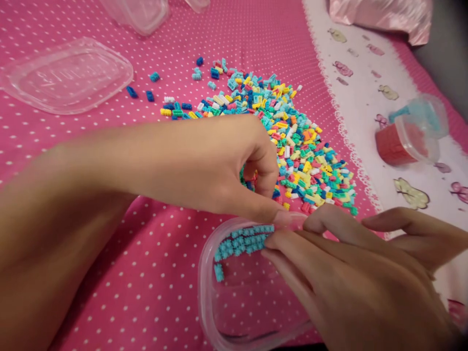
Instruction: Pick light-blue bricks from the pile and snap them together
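A clear plastic container (207,292) lies in front of me, with joined rows of turquoise toy bricks (239,243) along its far inner side and a loose turquoise brick (219,272) at its left. My right hand (351,273) reaches in from the right, thumb and index finger closed together at the right end of the rows; what they pinch is hidden. Above the far rim is my left hand (241,165), its fingers curled and its thumb stretched to the rim beside my right fingers. Whether the curled fingers contain anything is hidden.
Behind my hands a large heap of small multicoloured bricks (307,161) spreads over the pink dotted cloth (164,282). A clear lid (69,75) lies at left, another clear container (142,14) beyond it. Small red (397,141) and blue (420,114) tubs and a shiny pink bag (383,17) are at right.
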`<state>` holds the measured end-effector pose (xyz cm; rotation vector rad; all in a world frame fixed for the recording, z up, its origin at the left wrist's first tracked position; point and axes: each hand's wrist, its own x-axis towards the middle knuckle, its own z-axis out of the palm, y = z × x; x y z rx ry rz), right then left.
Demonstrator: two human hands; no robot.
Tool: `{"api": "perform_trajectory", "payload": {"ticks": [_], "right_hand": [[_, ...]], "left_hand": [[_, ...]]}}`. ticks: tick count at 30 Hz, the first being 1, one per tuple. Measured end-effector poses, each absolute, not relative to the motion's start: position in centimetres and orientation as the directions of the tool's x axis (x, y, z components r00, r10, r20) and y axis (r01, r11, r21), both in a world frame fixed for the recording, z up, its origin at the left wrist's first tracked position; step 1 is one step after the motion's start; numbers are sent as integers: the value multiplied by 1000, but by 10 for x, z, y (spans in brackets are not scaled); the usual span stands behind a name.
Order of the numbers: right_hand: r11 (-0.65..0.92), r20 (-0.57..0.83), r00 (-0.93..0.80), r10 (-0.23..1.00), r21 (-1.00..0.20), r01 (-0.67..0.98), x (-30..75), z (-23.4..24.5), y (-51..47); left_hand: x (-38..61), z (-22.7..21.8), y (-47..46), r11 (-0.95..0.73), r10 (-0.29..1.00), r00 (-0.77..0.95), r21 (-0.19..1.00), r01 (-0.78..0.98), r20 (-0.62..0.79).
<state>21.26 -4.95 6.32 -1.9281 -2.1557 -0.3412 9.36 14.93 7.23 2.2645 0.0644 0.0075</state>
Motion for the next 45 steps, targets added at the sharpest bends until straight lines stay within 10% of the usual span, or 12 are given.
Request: {"api": "perform_trajectory", "payload": {"ticks": [28,45], "right_hand": [[211,203,-173,964,-180,961,208,70,-53],[204,244,-183,952,-65,977,201,66,-51]], "left_hand": [[93,68,148,-610,44,998,792,-11,48],[92,69,148,-619,52,997,786,-7,49]]}}
